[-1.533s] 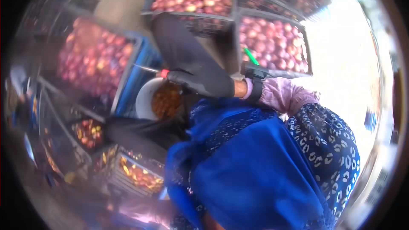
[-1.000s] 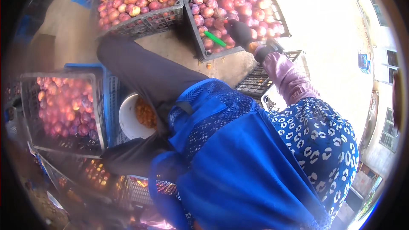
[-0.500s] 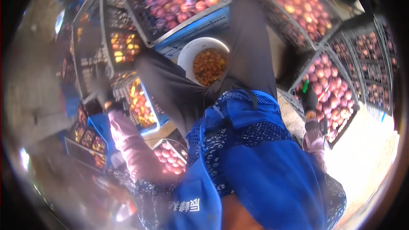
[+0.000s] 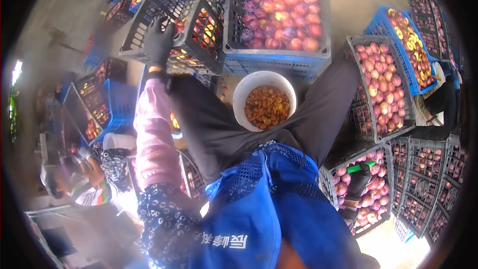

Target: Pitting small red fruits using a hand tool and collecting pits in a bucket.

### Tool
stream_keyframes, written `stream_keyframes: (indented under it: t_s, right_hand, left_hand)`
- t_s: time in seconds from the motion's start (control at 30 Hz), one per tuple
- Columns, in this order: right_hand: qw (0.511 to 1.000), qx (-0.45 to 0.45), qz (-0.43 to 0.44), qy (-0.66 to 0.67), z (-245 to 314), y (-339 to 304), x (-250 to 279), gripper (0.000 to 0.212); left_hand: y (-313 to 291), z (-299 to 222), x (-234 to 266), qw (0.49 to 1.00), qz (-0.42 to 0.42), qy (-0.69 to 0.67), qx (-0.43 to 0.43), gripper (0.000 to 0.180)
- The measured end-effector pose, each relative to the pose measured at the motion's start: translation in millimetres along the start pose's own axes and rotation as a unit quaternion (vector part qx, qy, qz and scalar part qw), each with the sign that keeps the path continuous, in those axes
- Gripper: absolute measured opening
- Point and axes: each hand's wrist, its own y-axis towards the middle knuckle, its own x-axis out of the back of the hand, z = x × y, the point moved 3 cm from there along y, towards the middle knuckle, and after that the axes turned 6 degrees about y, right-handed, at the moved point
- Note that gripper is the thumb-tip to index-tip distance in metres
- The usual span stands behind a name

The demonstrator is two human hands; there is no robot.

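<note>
My left hand (image 4: 158,45), in a black glove, is closed on the near side of a black plastic crate (image 4: 130,40), which stands tilted at the far left. The part of this crate that shows holds no fruit. My right hand (image 4: 359,180), also black-gloved, rests over a crate of red plums (image 4: 373,200) at my right. A green-handled tool (image 4: 361,167) sticks out of its grip; the rest of the tool is hidden. Between my legs stands a white bucket (image 4: 240,100) with brownish fruit pieces (image 4: 267,107) in it.
Ahead, a black crate heaped with plums (image 4: 279,10) sits on a blue crate (image 4: 271,64). A full plum crate (image 4: 381,87) and a blue crate of halved fruit (image 4: 411,45) stand right. Stacked crates (image 4: 423,179) rise beyond. Another person (image 4: 89,174) sits at left.
My view has swung round, so the crates and bucket sit differently in it. My left hand, blurred by the crate before, now shows clearly on it. The green-handled tool remains in my right hand.
</note>
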Motion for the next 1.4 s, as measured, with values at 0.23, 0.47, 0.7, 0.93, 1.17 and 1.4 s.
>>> stream_keyframes:
  t_s: [0.23,0.47,0.7,0.93,1.17,1.4]
  right_hand:
    - [0.956,0.247,0.154,0.041,164.0,51.7,-148.5,0.008]
    - [0.932,-0.018,0.356,0.06,294.0,76.1,-359.5,0.021]
    - [0.776,0.53,0.316,-0.13,328.6,154.8,-563.9,0.043]
    - [0.719,0.613,0.257,-0.202,377.2,154.7,-673.7,0.031]
    - [0.601,0.742,0.158,-0.251,408.8,186.1,-731.8,0.04]
    - [0.555,0.741,0.122,-0.358,418.0,216.1,-787.9,0.033]
  left_hand:
    - [-34.6,-17.0,26.9,0.957,-0.138,0.07,0.245,0.083]
    - [-104.1,-4.6,14.4,0.675,0.059,-0.56,0.476,0.058]
    - [-102.9,-12.1,4.9,0.667,0.023,-0.597,0.444,0.059]
    - [-113.1,2.2,7.8,0.832,-0.146,-0.47,0.255,0.063]
    - [-167.5,-33.5,-11.8,0.601,0.084,-0.699,0.378,0.076]
    - [-119.1,-36.4,55.6,0.546,-0.03,-0.714,0.437,0.05]
